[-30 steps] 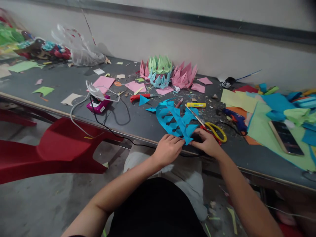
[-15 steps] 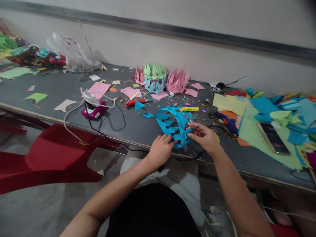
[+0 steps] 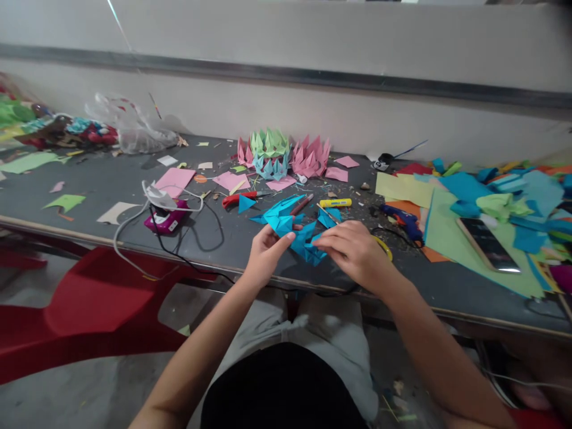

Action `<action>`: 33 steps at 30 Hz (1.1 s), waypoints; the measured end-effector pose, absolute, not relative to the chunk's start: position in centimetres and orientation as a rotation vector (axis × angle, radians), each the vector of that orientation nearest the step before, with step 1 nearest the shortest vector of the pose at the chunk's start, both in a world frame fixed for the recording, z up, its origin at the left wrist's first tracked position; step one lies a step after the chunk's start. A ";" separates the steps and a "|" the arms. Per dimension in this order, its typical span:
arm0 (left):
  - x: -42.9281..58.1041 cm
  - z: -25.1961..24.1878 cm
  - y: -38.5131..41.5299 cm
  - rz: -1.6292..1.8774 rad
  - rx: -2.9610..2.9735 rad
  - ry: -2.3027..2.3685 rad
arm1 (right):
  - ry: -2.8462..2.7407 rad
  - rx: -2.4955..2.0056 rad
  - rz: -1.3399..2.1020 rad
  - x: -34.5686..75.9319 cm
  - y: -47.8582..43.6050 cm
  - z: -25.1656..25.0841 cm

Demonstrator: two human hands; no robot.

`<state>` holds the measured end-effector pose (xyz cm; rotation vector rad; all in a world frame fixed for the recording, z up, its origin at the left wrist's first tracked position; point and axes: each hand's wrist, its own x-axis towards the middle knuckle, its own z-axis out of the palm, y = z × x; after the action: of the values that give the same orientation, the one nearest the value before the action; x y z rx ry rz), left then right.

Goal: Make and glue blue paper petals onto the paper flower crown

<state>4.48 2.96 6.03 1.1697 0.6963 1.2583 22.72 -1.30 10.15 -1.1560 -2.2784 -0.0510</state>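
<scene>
A folded blue paper crown (image 3: 282, 215) with several points is held between my two hands, just above the table's front edge. My left hand (image 3: 267, 251) pinches its left side, thumb on top and fingers behind the paper. My right hand (image 3: 353, 247) is closed with fingertips on the crown's right end. Behind the crown lie a dark reddish pen-like tool (image 3: 302, 204) and a yellow glue stick (image 3: 335, 203). Near it are a red-handled cutter (image 3: 240, 198) and a small blue paper triangle (image 3: 245, 204).
Pink, green and light blue paper crowns (image 3: 270, 149) stand by the wall. A purple power adapter (image 3: 166, 217) with cords sits at left. To the right are a blue glue gun (image 3: 404, 221), coloured paper sheets (image 3: 440, 223) and a phone (image 3: 488, 244). A red chair (image 3: 96, 292) stands at left.
The blue crown has been lifted from the table and turned. My left hand has moved up and left to grip its side; my right hand has shifted its hold. The view has tilted up.
</scene>
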 end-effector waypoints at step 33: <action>4.6 1.5 -0.3 0.630 2.812 1.042 | -1.602 -1.399 0.892 25.5 -1.8 1.8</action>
<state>4.57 -0.29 1.46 2.8125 1.0424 0.6300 25.53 -1.81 1.82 -1.3987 -1.6016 0.8920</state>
